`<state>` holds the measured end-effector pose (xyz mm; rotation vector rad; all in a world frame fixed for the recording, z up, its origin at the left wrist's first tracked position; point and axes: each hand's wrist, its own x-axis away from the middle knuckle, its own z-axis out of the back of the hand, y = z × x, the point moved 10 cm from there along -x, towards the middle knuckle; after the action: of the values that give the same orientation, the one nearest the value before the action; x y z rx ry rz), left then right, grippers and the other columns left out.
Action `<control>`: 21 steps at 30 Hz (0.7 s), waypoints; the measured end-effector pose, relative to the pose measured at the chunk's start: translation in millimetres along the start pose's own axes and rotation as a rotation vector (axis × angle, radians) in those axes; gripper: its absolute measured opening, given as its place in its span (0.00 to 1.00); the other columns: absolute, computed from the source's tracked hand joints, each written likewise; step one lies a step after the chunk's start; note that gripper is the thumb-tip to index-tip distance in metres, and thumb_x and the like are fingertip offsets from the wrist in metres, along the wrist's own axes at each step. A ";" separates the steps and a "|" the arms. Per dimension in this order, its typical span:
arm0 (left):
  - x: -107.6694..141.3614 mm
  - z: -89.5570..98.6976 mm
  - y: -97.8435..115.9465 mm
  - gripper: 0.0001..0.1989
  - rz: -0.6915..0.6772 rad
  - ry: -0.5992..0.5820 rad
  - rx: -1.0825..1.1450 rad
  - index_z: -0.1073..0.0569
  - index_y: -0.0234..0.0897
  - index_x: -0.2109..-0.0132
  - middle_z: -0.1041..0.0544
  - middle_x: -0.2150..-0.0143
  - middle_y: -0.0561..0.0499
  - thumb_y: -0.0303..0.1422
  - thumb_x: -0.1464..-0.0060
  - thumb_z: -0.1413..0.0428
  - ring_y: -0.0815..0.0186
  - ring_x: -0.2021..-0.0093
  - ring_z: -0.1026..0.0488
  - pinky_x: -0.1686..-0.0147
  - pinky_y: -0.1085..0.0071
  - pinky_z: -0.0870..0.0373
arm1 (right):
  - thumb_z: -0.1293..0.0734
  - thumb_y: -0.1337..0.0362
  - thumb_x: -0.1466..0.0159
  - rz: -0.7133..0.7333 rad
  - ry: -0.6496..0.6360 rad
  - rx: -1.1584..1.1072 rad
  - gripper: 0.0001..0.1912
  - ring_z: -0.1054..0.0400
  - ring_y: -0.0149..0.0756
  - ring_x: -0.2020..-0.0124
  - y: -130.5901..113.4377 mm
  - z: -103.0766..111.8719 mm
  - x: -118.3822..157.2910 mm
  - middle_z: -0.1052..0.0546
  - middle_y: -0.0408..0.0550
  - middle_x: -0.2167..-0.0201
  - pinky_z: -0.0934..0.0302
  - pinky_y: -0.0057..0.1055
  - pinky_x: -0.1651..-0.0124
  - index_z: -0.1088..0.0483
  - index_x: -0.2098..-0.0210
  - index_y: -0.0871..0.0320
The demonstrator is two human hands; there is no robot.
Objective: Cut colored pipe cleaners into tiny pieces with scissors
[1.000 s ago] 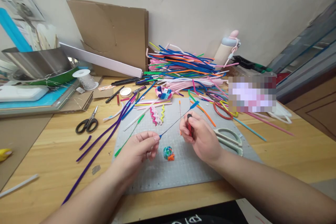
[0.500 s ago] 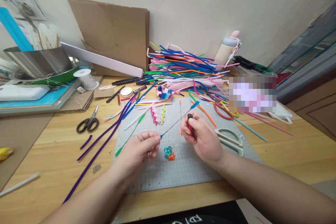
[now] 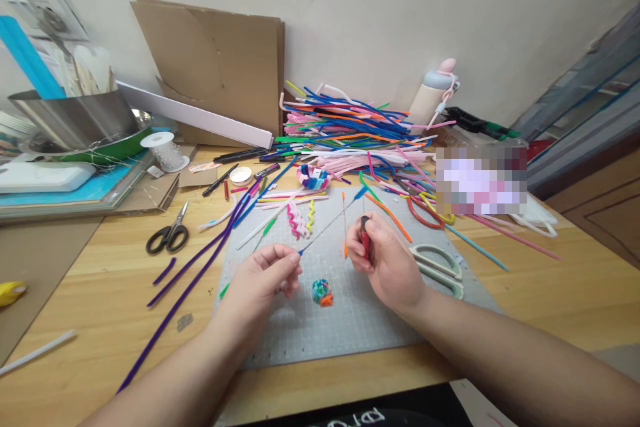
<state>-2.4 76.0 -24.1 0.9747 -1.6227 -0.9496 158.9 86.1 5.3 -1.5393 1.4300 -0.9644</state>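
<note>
My left hand [image 3: 270, 273] pinches the lower end of a blue pipe cleaner [image 3: 361, 194] between thumb and fingers. Its middle is thin and bare, with a fuzzy blue tuft left at the far end. Closed round a red lighter [image 3: 367, 243] with a black top is my right hand [image 3: 393, 260], just below that tuft; no flame is visible. Between the hands a small coil of blue, green and orange fuzz [image 3: 322, 292] lies on the grey cutting mat [image 3: 300, 340]. A thinned green pipe cleaner [image 3: 269, 227] and a thinned orange one [image 3: 345, 250] lie on the mat.
A large pile of coloured pipe cleaners [image 3: 350, 127] fills the back. Black scissors [image 3: 170, 235] lie left, pale green-handled scissors [image 3: 440, 263] right beside my forearm. Purple pipe cleaners [image 3: 175, 307] stretch along the left. Cardboard [image 3: 210, 67] leans on the wall near a bottle [image 3: 431, 97].
My left hand has drawn slightly left and up with the blue pipe cleaner, whose far tuft has shifted left from above the lighter. My right hand has barely moved, still holding the lighter.
</note>
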 end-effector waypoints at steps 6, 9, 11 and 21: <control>26.8 24.4 49.3 0.05 -0.456 0.372 -0.487 0.28 0.38 0.70 0.26 0.74 0.53 0.34 0.51 0.41 0.68 0.74 0.32 0.71 0.71 0.36 | 0.40 0.53 0.37 -0.067 -0.019 -0.009 0.15 0.52 0.23 0.83 8.2 -3.7 1.7 0.39 0.35 0.80 0.63 0.27 0.79 0.46 0.73 0.55; 44.1 12.9 65.8 0.02 -0.698 0.417 -0.726 0.29 0.40 0.70 0.26 0.73 0.54 0.30 0.49 0.42 0.68 0.73 0.32 0.70 0.70 0.35 | 0.39 0.52 0.38 -0.107 -0.032 -0.041 0.15 0.51 0.22 0.84 11.3 -6.9 2.0 0.39 0.34 0.80 0.64 0.26 0.80 0.46 0.72 0.55; 51.7 2.7 70.3 0.04 -0.827 0.391 -0.813 0.30 0.40 0.69 0.28 0.74 0.55 0.26 0.50 0.43 0.69 0.75 0.34 0.71 0.71 0.36 | 0.39 0.52 0.39 -0.134 -0.038 -0.068 0.15 0.51 0.22 0.85 13.2 -8.7 2.3 0.39 0.34 0.81 0.65 0.26 0.80 0.46 0.72 0.55; 68.8 -14.5 72.6 0.11 -1.071 0.365 -0.980 0.34 0.41 0.66 0.29 0.74 0.56 0.21 0.52 0.43 0.69 0.73 0.32 0.70 0.71 0.35 | 0.41 0.52 0.37 -0.127 -0.062 -0.021 0.14 0.52 0.23 0.85 15.5 -9.5 2.6 0.39 0.34 0.82 0.64 0.26 0.81 0.45 0.71 0.55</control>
<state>-13.1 37.9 68.9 1.1481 -0.0956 -1.8624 144.4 82.5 -5.3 -1.6781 1.3158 -0.9697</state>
